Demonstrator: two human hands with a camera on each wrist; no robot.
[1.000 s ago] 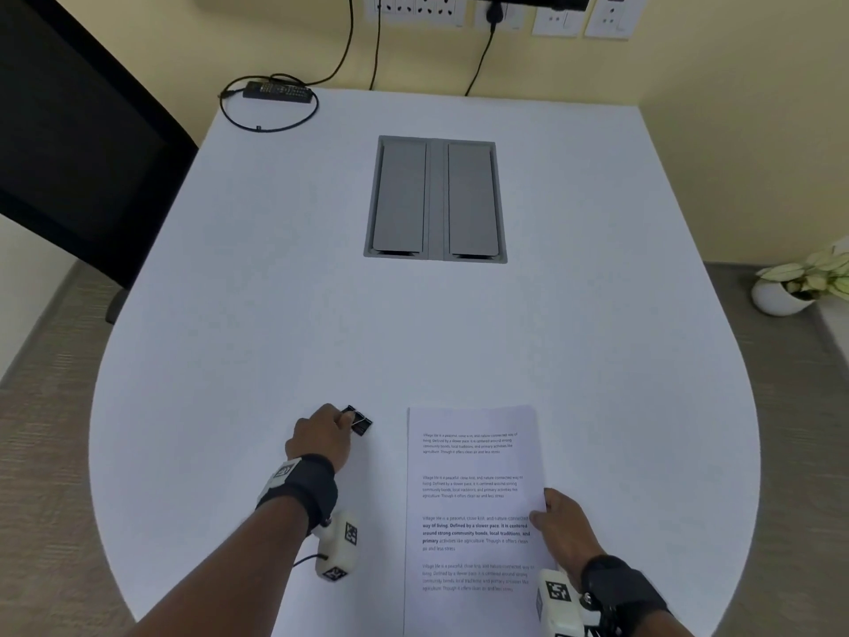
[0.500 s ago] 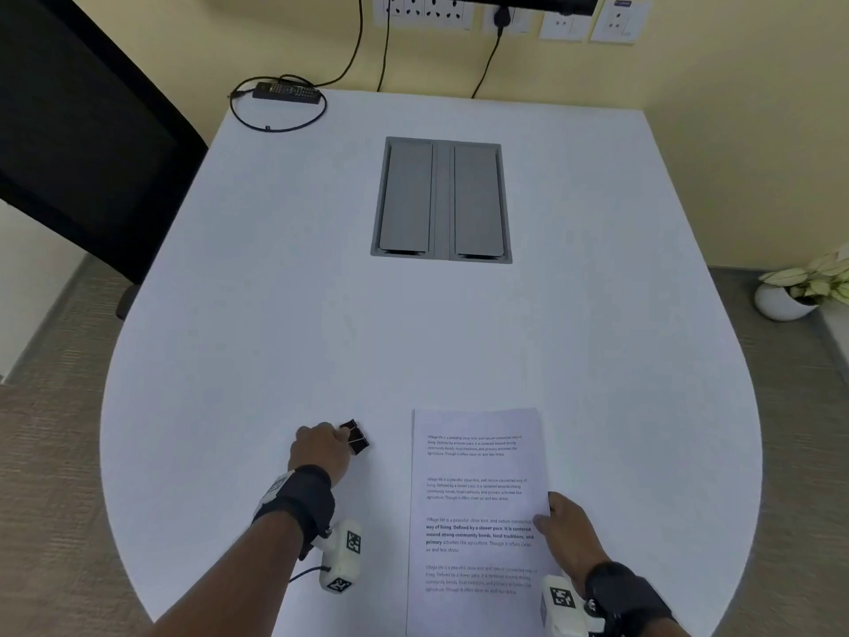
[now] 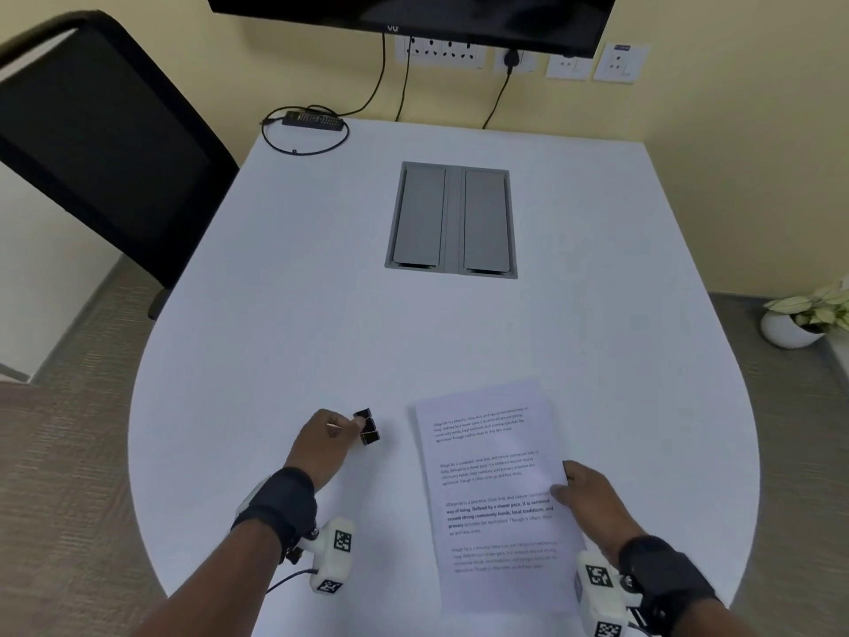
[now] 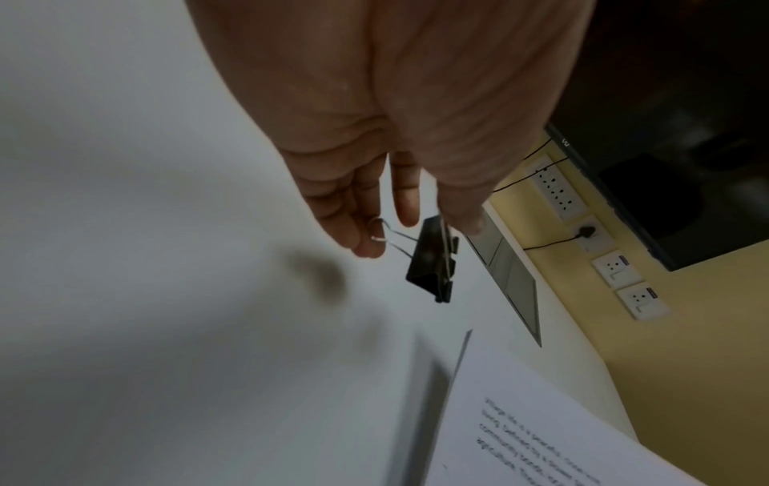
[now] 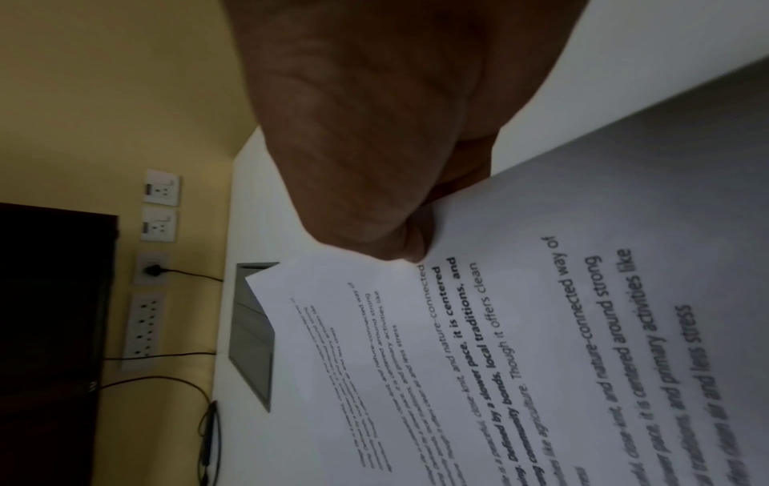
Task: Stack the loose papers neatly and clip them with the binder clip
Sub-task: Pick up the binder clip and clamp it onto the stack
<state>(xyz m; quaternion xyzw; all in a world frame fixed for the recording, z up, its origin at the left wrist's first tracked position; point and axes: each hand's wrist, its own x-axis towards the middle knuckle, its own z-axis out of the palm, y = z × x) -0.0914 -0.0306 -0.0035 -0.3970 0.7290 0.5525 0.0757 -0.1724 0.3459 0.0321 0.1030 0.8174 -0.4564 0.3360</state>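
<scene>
A stack of printed white papers [image 3: 496,489] sits at the near right of the white table [image 3: 367,324]. My right hand [image 3: 579,489] grips its right edge, thumb on top, and the stack is raised off the table in the right wrist view, papers [image 5: 520,345] under the right hand [image 5: 374,164]. A black binder clip [image 3: 366,427] hangs just left of the papers, above the table. My left hand [image 3: 331,441] pinches its wire handles. The left wrist view shows the binder clip [image 4: 431,259] hanging from the left hand's fingers [image 4: 366,230], with the papers [image 4: 561,427] below right.
A grey cable hatch [image 3: 452,220] is set in the table's middle. A remote with a looped cable [image 3: 312,121] lies at the far left edge. A black chair [image 3: 105,144] stands left, a potted plant [image 3: 808,314] right, and a screen [image 3: 413,16] above wall sockets behind.
My left hand has lifted the binder clip off the table. My right hand now grips the papers' right edge and has raised and turned the stack slightly.
</scene>
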